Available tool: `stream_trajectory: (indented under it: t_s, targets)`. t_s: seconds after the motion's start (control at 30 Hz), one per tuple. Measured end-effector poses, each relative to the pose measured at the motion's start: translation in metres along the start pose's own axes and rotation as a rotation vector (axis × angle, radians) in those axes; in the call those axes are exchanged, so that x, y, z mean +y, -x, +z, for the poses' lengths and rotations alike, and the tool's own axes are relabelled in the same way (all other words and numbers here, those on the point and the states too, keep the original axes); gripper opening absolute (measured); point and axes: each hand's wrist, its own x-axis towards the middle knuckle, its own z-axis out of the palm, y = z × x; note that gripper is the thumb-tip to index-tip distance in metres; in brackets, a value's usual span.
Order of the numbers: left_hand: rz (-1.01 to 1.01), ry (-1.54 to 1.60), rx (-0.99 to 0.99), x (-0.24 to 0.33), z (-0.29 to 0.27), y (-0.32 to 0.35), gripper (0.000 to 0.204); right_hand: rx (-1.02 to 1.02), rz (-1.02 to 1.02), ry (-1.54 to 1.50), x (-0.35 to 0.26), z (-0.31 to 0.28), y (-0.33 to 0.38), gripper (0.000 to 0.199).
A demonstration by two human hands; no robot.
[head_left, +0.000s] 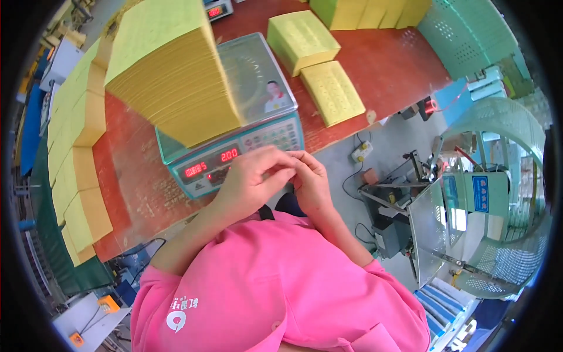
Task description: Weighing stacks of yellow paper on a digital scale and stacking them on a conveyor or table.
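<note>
My left hand (253, 175) and my right hand (312, 183) meet in front of the scale's near edge. Their fingertips pinch together, and whatever lies between them is too small or too hidden to make out. Just beyond them stands a teal digital scale (275, 126) with a lit red display (212, 163). A tall stack of yellow paper sheets (182, 82) rests on the left part of its plate, its edges showing many thin layers. My hands do not touch this stack.
Two yellow paper blocks (332, 92) lie right of the scale on the red table (387, 64). More yellow blocks (82, 170) line its left edge, others (369, 13) the back. A second scale (217, 9) sits behind. To the right stand a green mesh guard (498, 117) and machine parts.
</note>
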Motion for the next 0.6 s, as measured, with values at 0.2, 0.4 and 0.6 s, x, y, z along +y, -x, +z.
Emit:
stream_trajectory:
  t_s: [0.2, 0.4, 0.6]
  targets:
    - [0.294, -0.417, 0.082, -0.033, 0.088, -0.113, 0.018, 0.09, -0.005, -0.004, -0.042, -0.072, -0.001, 0.018]
    - [0.26, -0.843, 0.145, -0.065, 0.133, -0.169, 0.046, 0.12, 0.025, 0.039, -0.091, -0.158, -0.003, 0.02]
    - [0.13, -0.906, 0.14, -0.064, 0.144, -0.177, 0.035, 0.126, 0.097, 0.095, -0.13, -0.219, -0.019, 0.021]
